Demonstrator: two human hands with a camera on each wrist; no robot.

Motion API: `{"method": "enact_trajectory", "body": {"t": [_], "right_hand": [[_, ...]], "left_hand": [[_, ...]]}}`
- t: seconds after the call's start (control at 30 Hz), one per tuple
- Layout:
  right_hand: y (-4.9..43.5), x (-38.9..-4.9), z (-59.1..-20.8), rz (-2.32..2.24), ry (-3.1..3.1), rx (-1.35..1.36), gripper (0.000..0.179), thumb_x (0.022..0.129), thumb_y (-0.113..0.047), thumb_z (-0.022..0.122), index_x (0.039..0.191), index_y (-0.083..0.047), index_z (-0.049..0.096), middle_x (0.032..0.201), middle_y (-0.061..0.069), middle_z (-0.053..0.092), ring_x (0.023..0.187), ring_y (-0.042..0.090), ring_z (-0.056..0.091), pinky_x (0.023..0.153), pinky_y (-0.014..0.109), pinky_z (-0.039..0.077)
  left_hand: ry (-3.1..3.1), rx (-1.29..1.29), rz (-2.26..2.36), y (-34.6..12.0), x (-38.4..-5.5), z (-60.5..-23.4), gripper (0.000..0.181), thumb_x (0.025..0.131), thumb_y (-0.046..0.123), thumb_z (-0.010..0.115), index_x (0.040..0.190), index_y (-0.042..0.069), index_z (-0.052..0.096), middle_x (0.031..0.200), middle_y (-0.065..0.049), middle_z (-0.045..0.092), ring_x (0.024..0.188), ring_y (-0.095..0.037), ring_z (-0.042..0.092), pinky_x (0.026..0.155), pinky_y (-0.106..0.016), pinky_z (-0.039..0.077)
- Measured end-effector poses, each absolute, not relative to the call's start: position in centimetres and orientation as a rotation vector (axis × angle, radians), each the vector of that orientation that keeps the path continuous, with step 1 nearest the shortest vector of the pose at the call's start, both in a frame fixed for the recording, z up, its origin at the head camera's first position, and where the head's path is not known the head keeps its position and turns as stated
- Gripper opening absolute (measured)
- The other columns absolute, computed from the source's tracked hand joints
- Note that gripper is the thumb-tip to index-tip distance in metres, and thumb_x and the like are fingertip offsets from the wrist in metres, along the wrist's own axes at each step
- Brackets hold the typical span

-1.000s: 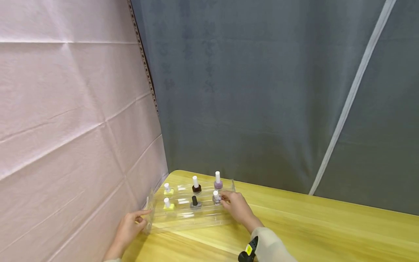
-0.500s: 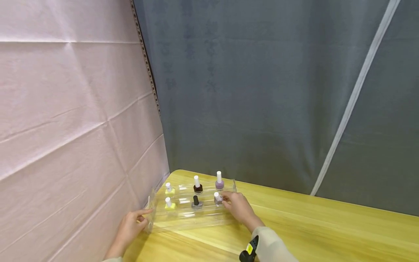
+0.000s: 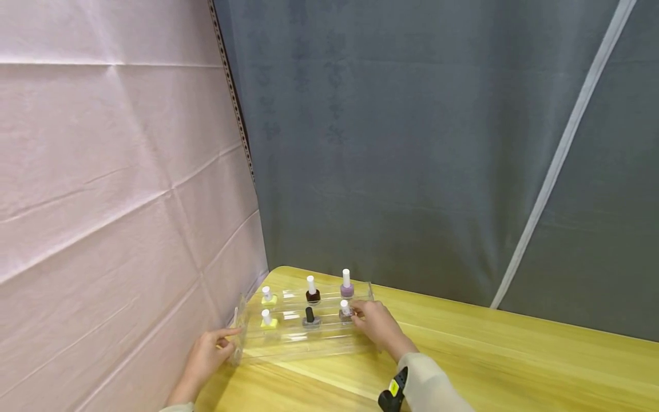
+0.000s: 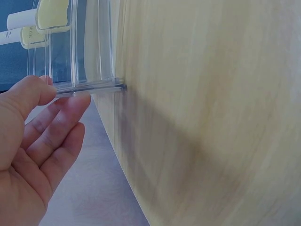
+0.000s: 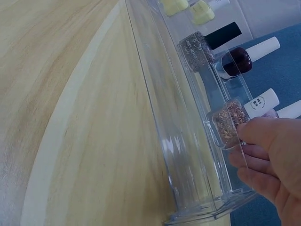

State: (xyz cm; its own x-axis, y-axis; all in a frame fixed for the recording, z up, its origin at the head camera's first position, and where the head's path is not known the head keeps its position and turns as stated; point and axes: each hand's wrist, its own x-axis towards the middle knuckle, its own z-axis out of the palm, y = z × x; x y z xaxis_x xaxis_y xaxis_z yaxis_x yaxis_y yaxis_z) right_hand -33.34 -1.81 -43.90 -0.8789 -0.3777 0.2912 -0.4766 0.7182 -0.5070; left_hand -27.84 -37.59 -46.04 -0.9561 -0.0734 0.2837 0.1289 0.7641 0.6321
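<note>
A clear tiered display rack (image 3: 288, 352) stands on the wooden table with several nail polish bottles on its steps. My right hand (image 3: 378, 326) pinches a glitter nail polish bottle (image 5: 229, 123) with a white cap, on the middle tier near the rack's right end. At the rack's left side panel (image 4: 89, 88), my left hand (image 3: 207, 355) grips the edge between thumb and fingers. A black-capped glitter bottle (image 5: 197, 51) and a yellow bottle (image 3: 269, 324) share that tier. Behind them are a dark red bottle (image 3: 312, 296), a lilac bottle (image 3: 347, 290) and another yellow bottle (image 3: 269, 300).
A pale pink cloth wall (image 3: 128, 229) rises close to the rack's left side. Grey-blue curtain (image 3: 386, 171) hangs behind the table (image 3: 489, 355), whose surface extends to the right and in front of the rack.
The glitter bottle in my right hand has tilted and shifted slightly on its tier. My left hand stays at the side panel. The head view has turned a little to the left.
</note>
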Motion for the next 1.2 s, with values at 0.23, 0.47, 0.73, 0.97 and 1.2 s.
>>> {"method": "enact_trajectory", "body": {"t": [0.23, 0.47, 0.73, 0.97, 1.2], "right_hand": [[-1.8, -33.6, -43.8, 0.924, -2.799, 0.663, 0.011, 0.082, -0.005, 0.067, 0.094, -0.005, 0.069, 0.095, 0.009, 0.068, 0.085, 0.024, 0.064, 0.072, 0.035, 0.053], [-1.6, -33.6, -43.8, 0.951, -2.775, 0.697, 0.012, 0.080, -0.002, 0.065, 0.092, -0.004, 0.068, 0.094, 0.008, 0.067, 0.085, 0.025, 0.064, 0.072, 0.037, 0.053], [-1.5, -33.4, -43.6, 0.948, -2.798, 0.686, 0.018, 0.082, -0.004, 0.065, 0.100, -0.004, 0.068, 0.101, 0.010, 0.067, 0.088, 0.024, 0.064, 0.074, 0.037, 0.052], [-1.0, -33.0, -43.3, 0.967, -2.774, 0.693, 0.026, 0.084, -0.006, 0.066, 0.108, 0.001, 0.066, 0.107, 0.014, 0.066, 0.090, 0.026, 0.064, 0.074, 0.038, 0.053], [-0.9, -32.3, -43.0, 1.035, -2.756, 0.669, 0.030, 0.084, -0.005, 0.065, 0.112, 0.005, 0.064, 0.111, 0.018, 0.064, 0.092, 0.029, 0.064, 0.075, 0.038, 0.052]], "left_hand": [[-2.670, -0.041, -0.993, -37.5, -27.8, -46.0, 0.038, 0.071, -0.006, 0.063, 0.107, 0.006, 0.070, 0.054, 0.005, 0.058, 0.037, -0.006, 0.033, 0.037, -0.020, 0.029], [-2.659, -0.053, -0.997, -37.4, -27.7, -45.8, 0.038, 0.071, -0.007, 0.063, 0.107, 0.005, 0.070, 0.053, 0.004, 0.058, 0.037, -0.005, 0.031, 0.036, -0.020, 0.029], [-2.657, -0.063, -1.005, -37.3, -27.6, -45.7, 0.038, 0.071, -0.008, 0.063, 0.107, 0.004, 0.070, 0.053, 0.004, 0.058, 0.037, -0.005, 0.032, 0.037, -0.021, 0.029], [-2.658, -0.073, -0.995, -37.2, -27.6, -45.6, 0.038, 0.072, -0.007, 0.064, 0.107, 0.005, 0.070, 0.053, 0.003, 0.058, 0.036, -0.005, 0.031, 0.037, -0.021, 0.029], [-2.668, -0.069, -1.013, -37.3, -27.5, -45.7, 0.036, 0.073, -0.008, 0.064, 0.107, 0.003, 0.069, 0.053, 0.001, 0.057, 0.037, -0.006, 0.032, 0.036, -0.021, 0.029]]}}
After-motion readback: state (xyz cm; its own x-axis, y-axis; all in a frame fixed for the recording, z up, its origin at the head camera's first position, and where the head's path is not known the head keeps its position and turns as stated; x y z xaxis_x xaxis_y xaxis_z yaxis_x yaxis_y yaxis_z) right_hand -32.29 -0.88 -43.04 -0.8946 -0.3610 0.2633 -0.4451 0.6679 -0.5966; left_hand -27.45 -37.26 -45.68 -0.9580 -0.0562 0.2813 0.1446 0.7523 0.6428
